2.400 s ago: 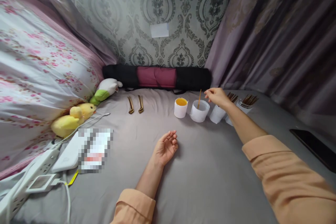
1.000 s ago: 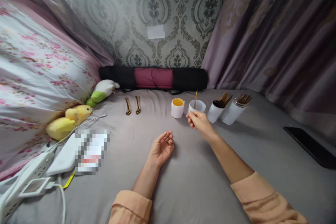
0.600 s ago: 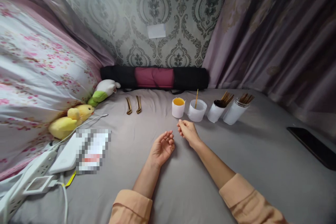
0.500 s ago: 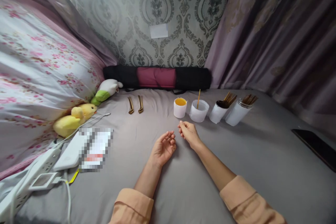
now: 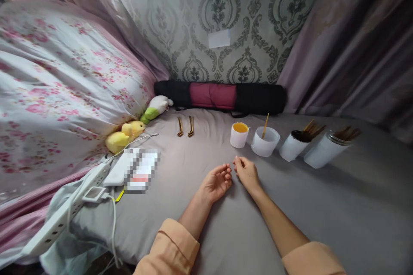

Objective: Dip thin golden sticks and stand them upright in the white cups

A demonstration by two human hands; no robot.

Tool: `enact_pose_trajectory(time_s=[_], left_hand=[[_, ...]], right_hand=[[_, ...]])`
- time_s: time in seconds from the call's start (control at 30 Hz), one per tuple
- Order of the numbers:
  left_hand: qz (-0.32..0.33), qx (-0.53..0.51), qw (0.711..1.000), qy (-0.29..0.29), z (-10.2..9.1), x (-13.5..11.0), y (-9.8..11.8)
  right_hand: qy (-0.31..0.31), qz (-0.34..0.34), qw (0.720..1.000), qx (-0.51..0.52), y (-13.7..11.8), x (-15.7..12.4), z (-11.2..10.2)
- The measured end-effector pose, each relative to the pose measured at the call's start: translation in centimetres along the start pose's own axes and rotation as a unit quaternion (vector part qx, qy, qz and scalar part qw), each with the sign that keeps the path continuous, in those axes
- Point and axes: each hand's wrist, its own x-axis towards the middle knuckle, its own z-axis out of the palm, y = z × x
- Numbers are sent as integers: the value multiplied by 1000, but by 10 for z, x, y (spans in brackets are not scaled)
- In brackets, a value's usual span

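My left hand [image 5: 217, 184] rests palm up on the grey sheet, its fingers loosely curled and apart, with nothing in it. Close beside it, my right hand [image 5: 248, 174] has its fingers curled in and the thumb against them; no object shows there. Beyond the right hand stand a small white cup of yellow paint [image 5: 239, 138] and a translucent white tub [image 5: 265, 146] with a thin yellow stick [image 5: 266, 125] leaning in it. To their right are a white-wrapped dark-mouthed jar [image 5: 291, 148] and a tilted-looking glass jar [image 5: 324, 152], with several brown sticks at their mouths.
Two gold bent pieces [image 5: 180, 127] lie on the sheet left of the cups. A black and maroon roll [image 5: 213, 96] lies along the wall. At left are plush toys [image 5: 125, 136], a white power bank [image 5: 120, 171], a power strip [image 5: 64, 215] and cables.
The view has swung left, so everything sits further right in the picture and the dark phone at the right edge has left view. Both hands keep nearly the same pose.
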Motion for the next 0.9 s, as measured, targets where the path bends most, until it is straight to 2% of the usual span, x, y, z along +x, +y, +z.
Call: enact_pose_trajectory(time_s=[0.2,0.3,0.47,0.9], left_hand=[[16,44,997,55,5,5,12],[32,82,991,100,9,8,23],[54,119,982,134,11,16,46],[137,228,934,238,6,28,90]], right_hand=[[-5,-6,1000,-1,0,0,1],[-6,-2,1000,-3,1,0,2],[-6,-4,1000,-12,4,1,3],[-7,-7,1000,-18,5,1,4]])
